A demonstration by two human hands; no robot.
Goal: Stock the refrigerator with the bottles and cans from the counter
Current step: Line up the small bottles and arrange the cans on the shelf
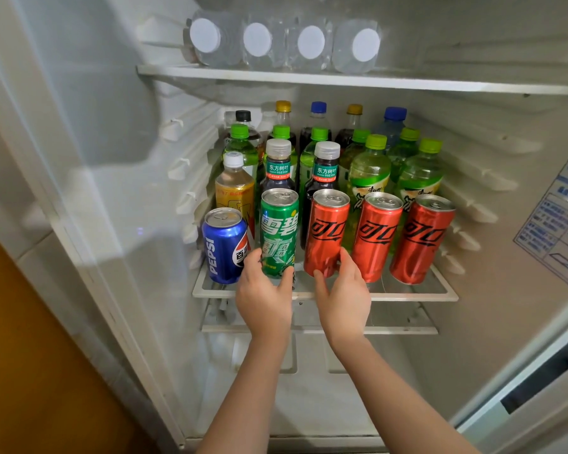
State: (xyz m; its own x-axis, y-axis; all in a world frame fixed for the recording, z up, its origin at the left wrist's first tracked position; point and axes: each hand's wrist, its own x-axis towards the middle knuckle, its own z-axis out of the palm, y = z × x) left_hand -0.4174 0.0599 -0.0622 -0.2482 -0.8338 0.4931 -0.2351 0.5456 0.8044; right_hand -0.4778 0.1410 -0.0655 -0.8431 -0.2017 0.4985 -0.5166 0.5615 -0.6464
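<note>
Green can (279,224) gripped low by left hand (264,299), red can (328,231) by right hand (343,296) — fingers (288,276) curled round each, at the fridge shelf (407,294) front. Bases prob. seated, hard to tell; cans should be held upright, nudged back off the edge — then released.

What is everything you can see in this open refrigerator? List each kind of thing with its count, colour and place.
water bottles: four, clear with white caps, lying on the top shelf
back-row bottles: five, black, yellow and blue caps, rear of the middle shelf
green bottles: about seven, green caps, middle rows
tea bottles: two, dark, pale caps, centre-left
amber bottle: one, white cap, left side
Pepsi can: one, blue, front left
green can: one, front row
red cans: three, front right
left hand: grips the green can
right hand: grips the leftmost red can
</note>
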